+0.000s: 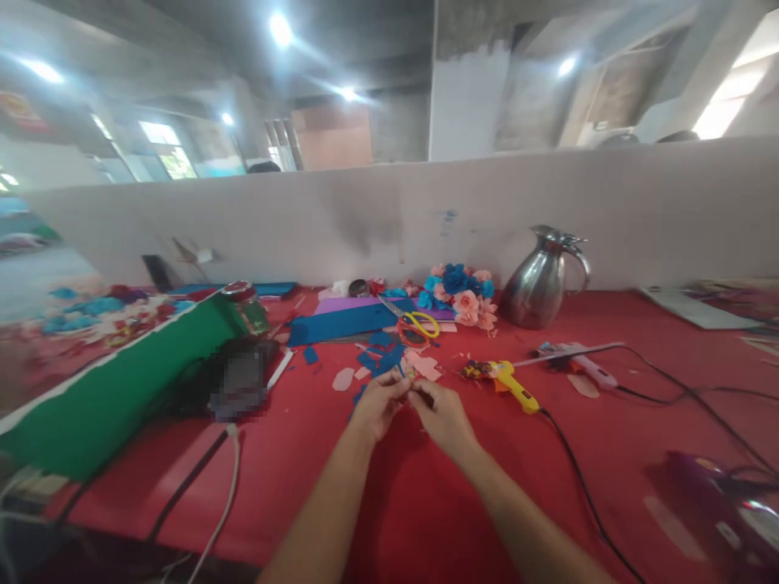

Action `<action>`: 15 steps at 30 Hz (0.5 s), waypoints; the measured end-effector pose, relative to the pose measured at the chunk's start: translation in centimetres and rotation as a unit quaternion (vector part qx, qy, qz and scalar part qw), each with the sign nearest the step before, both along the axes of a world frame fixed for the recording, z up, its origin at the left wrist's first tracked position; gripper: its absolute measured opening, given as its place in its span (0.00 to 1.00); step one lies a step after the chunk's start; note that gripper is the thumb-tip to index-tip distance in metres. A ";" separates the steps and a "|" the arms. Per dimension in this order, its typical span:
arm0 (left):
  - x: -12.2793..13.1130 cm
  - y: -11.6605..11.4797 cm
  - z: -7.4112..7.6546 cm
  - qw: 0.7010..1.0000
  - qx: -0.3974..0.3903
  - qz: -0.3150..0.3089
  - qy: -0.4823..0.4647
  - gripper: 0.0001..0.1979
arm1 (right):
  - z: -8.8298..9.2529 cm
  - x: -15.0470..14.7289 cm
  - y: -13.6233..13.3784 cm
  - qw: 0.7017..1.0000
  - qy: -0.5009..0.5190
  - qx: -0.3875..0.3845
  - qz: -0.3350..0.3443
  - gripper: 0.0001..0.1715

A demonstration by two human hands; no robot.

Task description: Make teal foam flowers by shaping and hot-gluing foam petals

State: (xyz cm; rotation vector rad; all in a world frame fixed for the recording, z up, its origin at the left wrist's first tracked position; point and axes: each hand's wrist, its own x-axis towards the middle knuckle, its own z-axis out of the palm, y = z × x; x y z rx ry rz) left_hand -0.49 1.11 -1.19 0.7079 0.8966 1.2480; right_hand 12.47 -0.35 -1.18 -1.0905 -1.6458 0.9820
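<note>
My left hand (382, 403) and my right hand (441, 410) meet over the red table, fingertips pinched together. Whatever sits between them is small and mostly hidden; a bit of pale green shows at the fingers. Just beyond my hands lie cut blue paper pieces (385, 359) and pink paper petals (424, 365). Scissors (419, 324) with yellow and orange handles rest behind these, near a blue paper strip (337, 322). To the right of my right hand is a yellow glue gun (516, 388) with a black cord.
A bunch of pink and blue paper flowers (466, 296) stands at the back beside a steel jug (539, 280). A pink glue gun (593, 369) lies farther right. On the left are a green partition (134, 377), a glass jar (249, 312) and cables (231, 487).
</note>
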 end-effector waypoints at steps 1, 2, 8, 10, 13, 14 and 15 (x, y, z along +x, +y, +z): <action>-0.1 -0.1 -0.4 1.000 0.010 -0.004 0.004 0.14 | -0.2 0.0 -0.1 1.000 -0.020 0.009 -0.003 0.11; -0.3 -0.1 -0.6 1.000 0.021 -0.004 0.008 0.14 | -0.4 0.0 -0.1 0.999 -0.032 0.015 -0.003 0.11; -0.2 0.0 -0.9 0.999 0.041 -0.009 -0.009 0.13 | -0.5 0.0 0.0 1.000 0.018 -0.024 -0.001 0.11; 0.0 -0.1 -0.6 0.999 0.044 0.003 -0.024 0.14 | -0.6 -0.1 0.1 0.998 0.035 -0.043 0.006 0.12; 0.1 -0.3 -0.1 0.998 0.045 0.014 -0.033 0.16 | -0.9 -0.3 0.2 0.997 0.043 -0.054 0.021 0.12; 0.1 -0.4 0.0 0.998 0.043 0.019 -0.028 0.17 | -1.0 -0.3 0.3 0.997 0.041 -0.054 0.027 0.12; 0.1 -0.5 0.1 0.999 0.041 0.019 -0.019 0.17 | -1.1 -0.4 0.3 0.997 0.037 -0.052 0.031 0.12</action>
